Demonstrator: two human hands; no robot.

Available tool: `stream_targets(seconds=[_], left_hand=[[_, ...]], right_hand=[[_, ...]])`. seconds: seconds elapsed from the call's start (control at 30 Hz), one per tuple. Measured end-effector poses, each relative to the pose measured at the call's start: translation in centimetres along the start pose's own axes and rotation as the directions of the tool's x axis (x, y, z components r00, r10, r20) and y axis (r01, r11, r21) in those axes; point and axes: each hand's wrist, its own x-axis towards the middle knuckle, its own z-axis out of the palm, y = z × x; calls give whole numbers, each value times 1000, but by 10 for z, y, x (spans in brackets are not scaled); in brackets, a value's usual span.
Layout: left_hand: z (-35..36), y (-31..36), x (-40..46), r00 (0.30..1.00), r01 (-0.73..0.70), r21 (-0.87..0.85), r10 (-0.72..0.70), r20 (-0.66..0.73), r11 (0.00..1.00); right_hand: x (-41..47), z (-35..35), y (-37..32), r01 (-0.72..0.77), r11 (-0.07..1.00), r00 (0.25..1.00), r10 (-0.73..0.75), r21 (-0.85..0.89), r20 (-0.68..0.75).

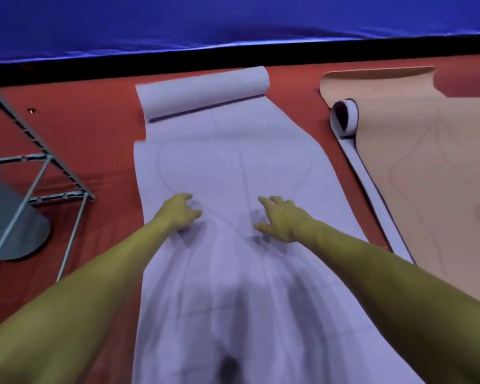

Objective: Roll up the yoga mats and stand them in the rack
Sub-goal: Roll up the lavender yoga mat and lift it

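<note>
We look down on a red floor (100, 128) that fills most of the view, with a blue sheet (233, 20) hanging along its far edge. Down the middle lies a lilac yoga mat (233, 162), spread flat from our feet outward, its far end curled into a loose roll (205, 92) lying across the mat's width. Faint curved lines are printed on its surface.

To the right of it, apart from it with a strip of floor between, lies a peach yoga mat (427, 167), also flat, with its far edge lifted a little. Along its left side runs a narrow lilac strap (369, 184) (dark on its inner face), whose far end is coiled into a small loop (344, 117) standing on edge.

At the left edge stands a grey metal rack (34, 162), an open frame of thin bars, and inside it we see part of a grey rounded shape, which we cannot identify.

Both arms reach forward over the lilac mat. Our left hand (178, 212) rests on the mat with fingers curled loosely, thumb toward the middle; whether it pinches the mat we cannot tell. Our right hand (280, 220) lies near it with fingers spread and fairly straight, fingertips at the mat's surface, holding nothing.
</note>
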Motion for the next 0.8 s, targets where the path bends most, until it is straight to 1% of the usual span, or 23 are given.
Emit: stream_targets(seconds=[0.03,0.1,0.2,0.27,0.4,0.5,0.6,0.7,0.8], left_hand=[[-2,1,-9,999,-7,36,5,54,999],[-10,9,-33,990,-79,86,68,125,993],[-30,32,-83,956,-258,146,231,179,955],[-42,54,-125,935,-321,158,286,211,934],[-61,92,-218,850,-473,206,381,364,857],[-54,101,-284,798,-540,157,444,407,827],[-17,89,-332,781,-541,72,468,414,838],[29,69,-354,791,-491,-20,455,408,871],[68,49,-360,813,-426,-63,413,412,902]], right_hand=[[-13,3,2,14,1000,999,-14,-1,39],[-43,4,5,57,998,996,-55,-24,77],[-95,-9,4,91,995,995,-89,-36,53],[-135,-23,-1,109,994,994,-108,-31,26],[-224,-45,-13,175,981,985,-175,-88,6],[-283,-41,-17,188,980,982,-187,-62,12],[-321,-7,-16,185,983,982,-184,3,33],[-341,31,-12,182,979,980,-188,92,61],[-344,69,-2,249,961,960,-260,118,98]])
